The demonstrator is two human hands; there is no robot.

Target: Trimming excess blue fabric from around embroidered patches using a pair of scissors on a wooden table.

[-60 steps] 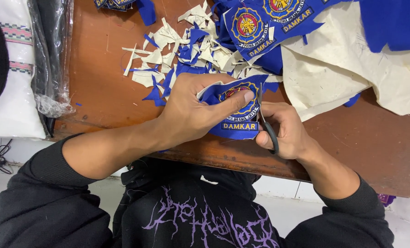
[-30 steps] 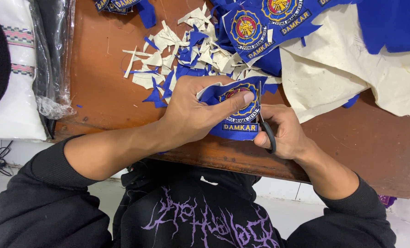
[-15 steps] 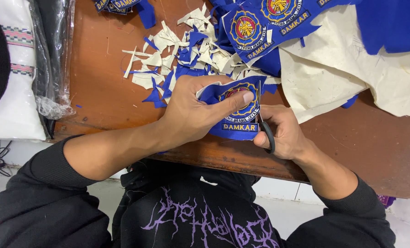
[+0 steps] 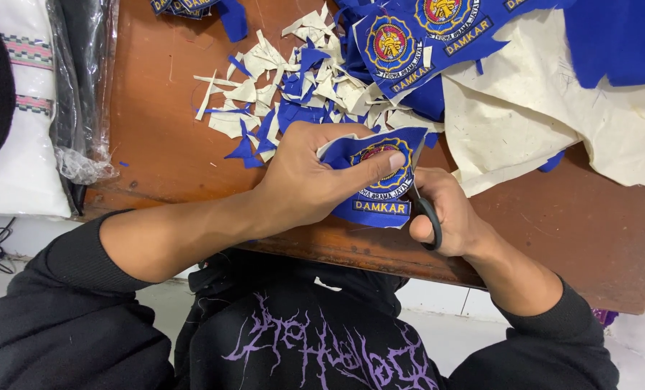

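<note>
My left hand (image 4: 315,180) grips a blue embroidered patch (image 4: 377,208) with a round red and yellow emblem, thumb lying across its face. My right hand (image 4: 449,213) is closed around black-handled scissors (image 4: 429,218), whose blades reach up along the patch's right edge. Both hands meet over the near edge of the brown wooden table (image 4: 163,137). The scissor blades are mostly hidden behind the patch and my fingers.
A heap of blue and cream fabric scraps (image 4: 286,87) lies just beyond my hands. More blue patches (image 4: 409,36) and cream backing cloth (image 4: 553,108) cover the far right. At the left stand a black item in clear plastic (image 4: 80,87) and folded white cloth (image 4: 19,123).
My left hand has turned the patch slightly in its grip while the scissors stay along its right edge. Otherwise the scene is the same.
</note>
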